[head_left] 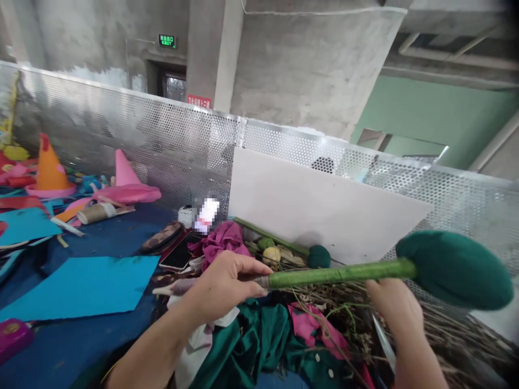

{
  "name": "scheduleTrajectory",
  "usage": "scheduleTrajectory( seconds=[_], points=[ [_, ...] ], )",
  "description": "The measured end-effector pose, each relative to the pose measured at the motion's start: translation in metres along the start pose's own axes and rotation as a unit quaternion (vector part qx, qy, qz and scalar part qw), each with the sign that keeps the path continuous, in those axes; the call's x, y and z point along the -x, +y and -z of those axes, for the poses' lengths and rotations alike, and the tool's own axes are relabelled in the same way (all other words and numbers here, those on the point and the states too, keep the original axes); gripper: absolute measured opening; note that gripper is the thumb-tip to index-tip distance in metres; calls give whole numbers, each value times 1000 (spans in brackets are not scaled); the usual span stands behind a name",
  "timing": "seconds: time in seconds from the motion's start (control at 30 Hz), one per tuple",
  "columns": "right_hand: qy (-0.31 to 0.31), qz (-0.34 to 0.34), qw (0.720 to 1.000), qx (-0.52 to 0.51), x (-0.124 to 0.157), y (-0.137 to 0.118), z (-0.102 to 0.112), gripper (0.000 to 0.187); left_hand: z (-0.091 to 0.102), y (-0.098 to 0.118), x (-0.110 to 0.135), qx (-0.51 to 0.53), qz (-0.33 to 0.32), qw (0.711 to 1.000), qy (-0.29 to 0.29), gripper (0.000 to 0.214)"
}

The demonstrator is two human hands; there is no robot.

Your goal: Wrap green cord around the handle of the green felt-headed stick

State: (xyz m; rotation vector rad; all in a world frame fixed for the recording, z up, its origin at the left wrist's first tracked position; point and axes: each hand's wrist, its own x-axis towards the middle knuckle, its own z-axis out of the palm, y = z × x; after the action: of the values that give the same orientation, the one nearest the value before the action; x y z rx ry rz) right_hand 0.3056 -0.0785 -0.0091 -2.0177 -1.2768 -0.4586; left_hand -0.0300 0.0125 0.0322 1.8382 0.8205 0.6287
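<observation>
At lower centre, the left hand pinches one end of a green-wrapped stick, which crosses mid-frame to a dark green padded head at right. The right hand curls just beneath, its hold unclear. Behind stands a white board.

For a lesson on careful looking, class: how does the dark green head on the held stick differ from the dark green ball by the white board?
Shape: the head is a long oval; the ball looks nearly round.
Size: the head looks far larger than the ball, though it is also nearer.
Place: the head is up on the green stick; the ball sits low by the white board.
Shared: both are dark green.
</observation>
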Motion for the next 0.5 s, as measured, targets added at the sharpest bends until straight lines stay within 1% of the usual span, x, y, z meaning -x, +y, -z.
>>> scheduleTrajectory(
  seconds=[0.03,0.1,0.17,0.2,0.23,0.27,0.3,0.33,0.37,0.4,0.43,0.47,0.5],
  points=[
    [-10,-4,1000,0,3,-9,-4,18,-3,3,1,16,4,1000,11,33],
    [-37,11,999,-16,13,-34,-12,23,-8,5,3,34,13,999,33,36],
    [-82,54,990,-96,28,-66,-19,28,-11,6,5,49,13,998,43,36],
    [-124,75,965,-218,36,-82,-23,35,-12,5,5,59,10,997,45,35],
    [-166,88,925,-330,44,-98,-26,40,-13,4,4,69,5,997,44,34],
    [-192,103,891,-398,53,-112,-29,38,-14,4,4,80,-2,996,45,34],
    [-226,112,869,-426,60,-124,-31,33,-14,3,3,90,-4,995,46,34],
    [-246,118,860,-432,67,-134,-32,26,-14,2,3,99,-2,994,51,35],
    [-248,122,864,-421,72,-140,-31,24,-15,2,2,108,4,993,57,36],
    [-229,124,877,-404,76,-145,-30,28,-15,2,1,117,11,991,64,37],
    [-191,127,890,-393,79,-147,-28,32,-15,1,0,126,20,989,69,38],
    [-141,133,899,-392,81,-148,-25,33,-16,0,-1,135,27,988,73,38],
    [-92,143,900,-402,82,-149,-22,32,-16,-1,-2,143,30,987,73,38]
  ],
)
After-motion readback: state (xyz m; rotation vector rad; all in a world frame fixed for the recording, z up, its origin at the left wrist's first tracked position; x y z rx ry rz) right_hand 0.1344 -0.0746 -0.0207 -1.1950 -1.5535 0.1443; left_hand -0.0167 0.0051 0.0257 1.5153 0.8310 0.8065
